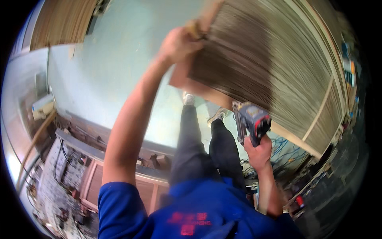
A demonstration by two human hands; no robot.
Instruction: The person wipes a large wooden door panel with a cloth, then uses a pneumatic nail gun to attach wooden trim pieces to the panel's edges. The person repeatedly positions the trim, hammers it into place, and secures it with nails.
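Note:
My right hand (259, 151) is wrapped round the handle of a nail gun (254, 117), dark grey with a red trim. The nail gun's nose is beside the near edge of a large wood-grained panel (242, 51), framed with pale wood strips (211, 95). My left hand (179, 46) is raised at the panel's left edge, fingers closed round a small yellowish-brown thing (193, 28). Motion blurs that thing, and its kind does not show. Whether the left hand also touches the panel's edge strip, I cannot tell.
A cluttered workbench (79, 145) runs along the lower left, behind my legs. Blue hose (284, 149) lies coiled on the floor under the panel's right side. Another stack of wooden boards (61, 24) stands at the far left. Assorted items crowd the right side.

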